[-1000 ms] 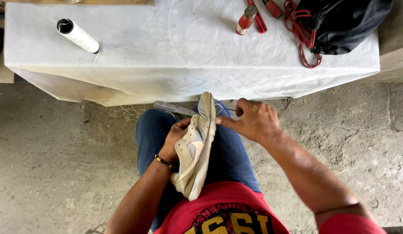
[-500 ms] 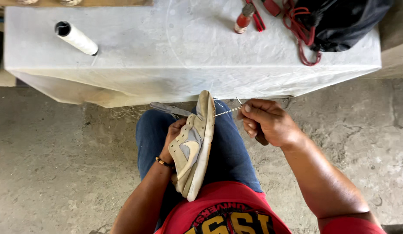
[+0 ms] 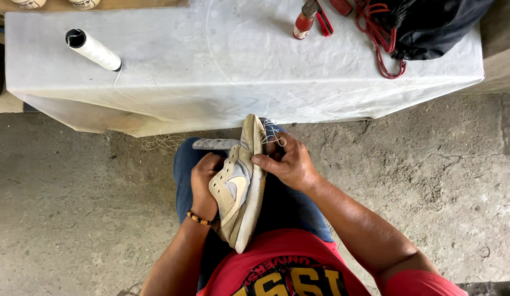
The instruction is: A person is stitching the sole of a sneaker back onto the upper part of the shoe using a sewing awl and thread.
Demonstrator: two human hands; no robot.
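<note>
- Left hand (image 3: pixel 204 183) curled around the upper of a shoe (image 3: pixel 238 189), fingers tucked into its opening; beaded bracelet (image 3: pixel 200 220) on that wrist.
- Shoe is beige and white, held on edge over the lap, sole turned toward the right hand, toe pointing away from the body toward the desk.
- Right hand (image 3: pixel 288 163) rests against the sole edge near the toe, fingers bent and closed; thumb laid along the sole rim. A thin white thread (image 3: pixel 272 131) loops about the fingertips; whether it is pinched cannot be told.
- Both hands sit close, with only the shoe between them, above blue jeans (image 3: pixel 288 205).
- Loose tangle of thread (image 3: pixel 163 141) on the floor, left of the left hand and beyond it.
- Desk (image 3: pixel 222 71) with pale cover lies ahead of both hands.
- Far ahead-left of the left hand: white thread spool (image 3: pixel 93 50) lying on its side on the desk.
- Ahead of the right hand: small red bottle (image 3: pixel 304 21); further right, red cord (image 3: pixel 382 41) and a black bag (image 3: pixel 436 24).
- Floor (image 3: pixel 74 208) is rough grey concrete.
</note>
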